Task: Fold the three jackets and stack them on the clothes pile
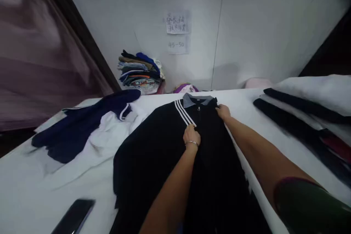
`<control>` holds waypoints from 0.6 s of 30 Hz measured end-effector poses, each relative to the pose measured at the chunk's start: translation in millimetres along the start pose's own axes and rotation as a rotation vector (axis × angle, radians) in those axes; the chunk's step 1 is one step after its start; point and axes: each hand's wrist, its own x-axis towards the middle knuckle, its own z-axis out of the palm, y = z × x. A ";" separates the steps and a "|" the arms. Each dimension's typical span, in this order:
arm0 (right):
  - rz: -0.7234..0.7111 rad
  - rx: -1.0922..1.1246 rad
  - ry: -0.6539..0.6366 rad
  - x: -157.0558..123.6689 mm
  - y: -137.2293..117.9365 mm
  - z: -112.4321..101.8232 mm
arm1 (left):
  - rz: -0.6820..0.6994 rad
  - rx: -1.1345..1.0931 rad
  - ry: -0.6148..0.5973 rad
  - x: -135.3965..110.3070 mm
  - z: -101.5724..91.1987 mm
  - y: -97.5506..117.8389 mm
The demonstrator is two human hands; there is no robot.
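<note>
A black zip-neck jacket (164, 146) with a grey collar and three white stripes on one shoulder lies spread on the white table (238, 98), collar toward the wall. My left hand (192, 136), with a bracelet at the wrist, is closed on the jacket's front just below the stripes. At the shoulder right of the collar, my right hand (223, 112) pinches the black fabric. The lower end of the jacket runs out of view at the bottom, partly hidden by my left forearm.
Left of the jacket lie a navy garment (82, 128) and a white garment (109, 135). A phone (74, 216) rests at the near left. Folded clothes are stacked (141, 73) by the wall. On the right are dark and white garments (296, 120). Handwritten papers (178, 25) hang on the wall.
</note>
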 end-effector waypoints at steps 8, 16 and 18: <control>-0.023 0.084 0.042 2.4 -4.2 -0.1 | -0.022 -0.024 0.011 -4.3 -7.0 4.4; 0.024 0.202 -0.048 2.4 -13.2 6.5 | -0.057 -0.034 0.010 -6.2 -12.2 6.8; 0.030 0.251 -0.083 -1.3 -11.0 1.6 | -0.057 -0.045 0.016 -5.9 -11.6 6.2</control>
